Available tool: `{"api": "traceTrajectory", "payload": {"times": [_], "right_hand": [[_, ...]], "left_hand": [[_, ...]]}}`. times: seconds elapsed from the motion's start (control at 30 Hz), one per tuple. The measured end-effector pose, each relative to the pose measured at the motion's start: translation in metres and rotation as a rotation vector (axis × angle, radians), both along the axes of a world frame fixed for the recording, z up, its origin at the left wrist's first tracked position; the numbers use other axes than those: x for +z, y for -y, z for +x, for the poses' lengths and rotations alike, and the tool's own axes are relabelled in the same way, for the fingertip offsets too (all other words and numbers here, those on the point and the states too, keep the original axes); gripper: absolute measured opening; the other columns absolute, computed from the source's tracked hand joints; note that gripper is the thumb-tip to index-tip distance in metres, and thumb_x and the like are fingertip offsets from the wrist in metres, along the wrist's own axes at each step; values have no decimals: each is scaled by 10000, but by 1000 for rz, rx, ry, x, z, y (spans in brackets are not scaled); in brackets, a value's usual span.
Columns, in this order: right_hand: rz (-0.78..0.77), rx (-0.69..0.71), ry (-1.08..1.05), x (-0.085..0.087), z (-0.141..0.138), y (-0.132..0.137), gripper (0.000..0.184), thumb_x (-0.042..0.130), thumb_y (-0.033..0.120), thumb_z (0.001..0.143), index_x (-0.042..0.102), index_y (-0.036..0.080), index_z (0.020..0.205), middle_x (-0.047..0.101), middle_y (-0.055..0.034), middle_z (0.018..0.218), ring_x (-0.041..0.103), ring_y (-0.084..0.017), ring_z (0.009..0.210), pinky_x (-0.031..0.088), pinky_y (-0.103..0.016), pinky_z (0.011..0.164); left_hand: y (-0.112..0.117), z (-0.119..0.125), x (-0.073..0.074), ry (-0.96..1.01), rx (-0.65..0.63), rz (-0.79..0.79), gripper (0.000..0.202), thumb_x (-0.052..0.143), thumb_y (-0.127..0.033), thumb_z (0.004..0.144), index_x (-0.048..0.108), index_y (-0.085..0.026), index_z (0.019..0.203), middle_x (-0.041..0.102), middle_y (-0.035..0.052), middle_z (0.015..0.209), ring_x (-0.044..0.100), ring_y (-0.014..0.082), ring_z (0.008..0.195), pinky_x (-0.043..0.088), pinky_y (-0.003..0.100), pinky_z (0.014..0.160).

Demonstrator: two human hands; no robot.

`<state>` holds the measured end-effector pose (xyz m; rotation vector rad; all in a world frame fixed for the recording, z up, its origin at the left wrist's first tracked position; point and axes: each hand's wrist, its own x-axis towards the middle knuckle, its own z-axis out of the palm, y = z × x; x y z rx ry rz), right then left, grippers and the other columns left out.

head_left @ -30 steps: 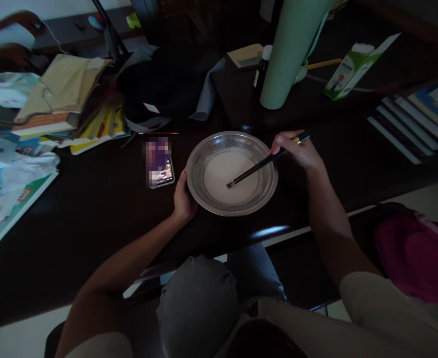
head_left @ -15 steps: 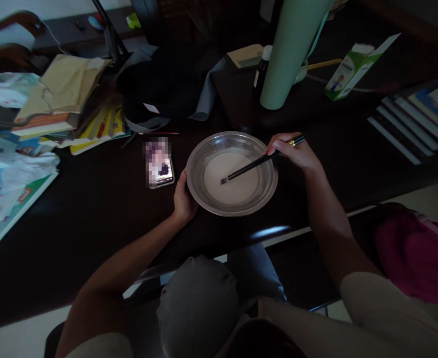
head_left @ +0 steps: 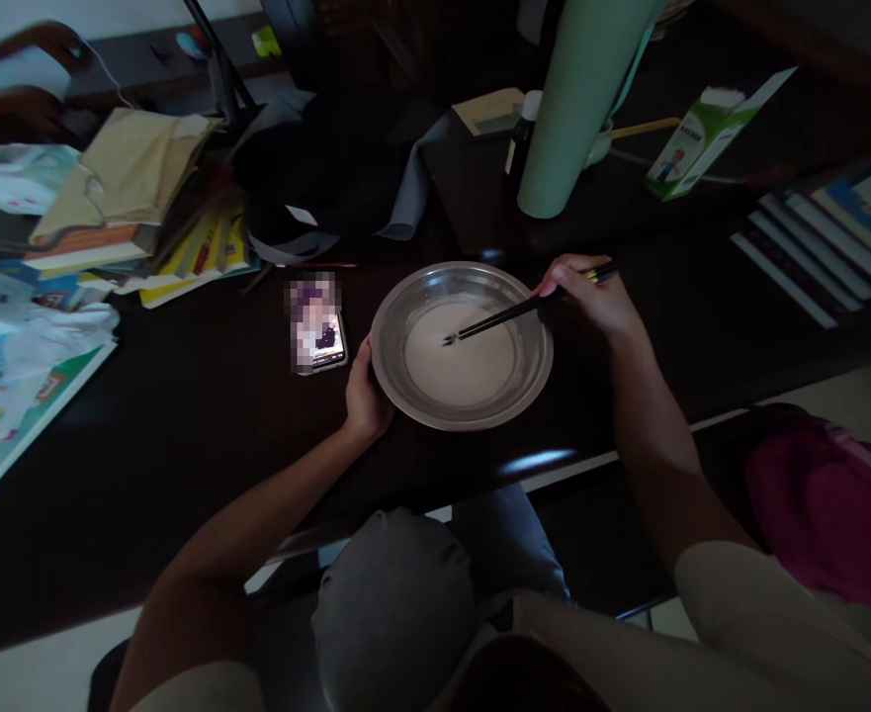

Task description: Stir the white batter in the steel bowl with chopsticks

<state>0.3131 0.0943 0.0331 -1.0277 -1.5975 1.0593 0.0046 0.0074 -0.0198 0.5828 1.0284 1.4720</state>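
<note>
The metal bowl (head_left: 472, 418) hides most fingers of the left hand (head_left: 367, 400), and its bottom is lost beneath pale liquid (head_left: 465, 374). Some fingers of the right hand (head_left: 584, 295) are out of sight. A mosaic blurs much of the phone (head_left: 329, 348). The tall green bottle (head_left: 575, 109) runs off the top edge, covering part of a small cup (head_left: 599, 146). Print on the carton (head_left: 681, 150) is too small to read. The right edge cuts the books (head_left: 825, 247) and pink cloth (head_left: 827, 504); the left edge cuts another person's arms (head_left: 35, 42).
</note>
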Motion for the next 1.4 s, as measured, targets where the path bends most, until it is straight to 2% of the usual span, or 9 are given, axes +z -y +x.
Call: {"api": "traceTrajectory", "payload": {"times": [0.1,0.27,0.5,0.67,0.87,1.07,1.17,1.27,1.4], "right_hand": [[-13,-19,-40,-1,2,0,420,674,567,850,719,231,603,675,-4,607,654,-140,600,501,-294,609],[-36,116,40,3,-4,3,406,695,608,812,749,234,663,713,-10,650,682,-150,661,516,-290,634],[-10,-34,-23,0,3,0,424,672,584,845,718,234,609,675,-7,598,654,-142,600,503,-292,594],[-54,131,58,3,-3,3,430,683,618,816,743,222,661,725,-21,672,673,-148,675,501,-274,605],[-21,-20,-4,-1,3,-1,422,671,600,837,723,236,631,695,-4,641,635,-131,596,484,-282,572],[-40,126,71,1,-1,2,420,674,627,819,745,239,672,726,-12,686,658,-147,656,505,-292,613],[-16,45,52,2,-2,1,407,686,624,811,747,243,681,731,-11,704,663,-150,666,519,-300,634],[3,-71,-19,1,1,0,437,680,632,812,713,247,608,673,-18,610,660,-172,622,539,-344,628],[-32,32,-12,2,0,2,452,676,627,818,712,240,586,672,-28,600,658,-172,607,523,-341,600]], "left_hand": [[0,0,0,-7,-9,10,290,567,-435,930,735,-253,1082,767,23,1138,653,254,1219,499,405,1077],[0,-1,-2,-22,2,8,300,582,-451,921,735,-250,1083,763,25,1147,646,254,1223,488,392,1088],[0,0,1,-8,-2,4,275,585,-433,917,745,-254,1051,768,15,1131,662,252,1201,505,393,1081],[0,0,1,-34,-29,8,314,558,-463,926,734,-257,1086,755,27,1166,638,260,1242,475,410,1112],[0,1,1,-26,-12,10,294,559,-446,921,739,-254,1052,757,25,1168,631,262,1255,479,406,1109],[1,2,2,-24,6,-5,295,559,-444,920,740,-249,1049,762,25,1159,627,255,1262,475,398,1109],[1,1,2,-17,-10,-7,293,572,-445,915,740,-253,1058,764,22,1153,639,246,1242,475,392,1106],[0,1,2,-11,-7,2,287,587,-455,903,743,-254,1035,767,18,1153,642,252,1237,493,388,1090],[0,1,2,-3,-1,2,282,596,-443,898,743,-251,1043,768,22,1145,640,261,1242,501,402,1085]]}}
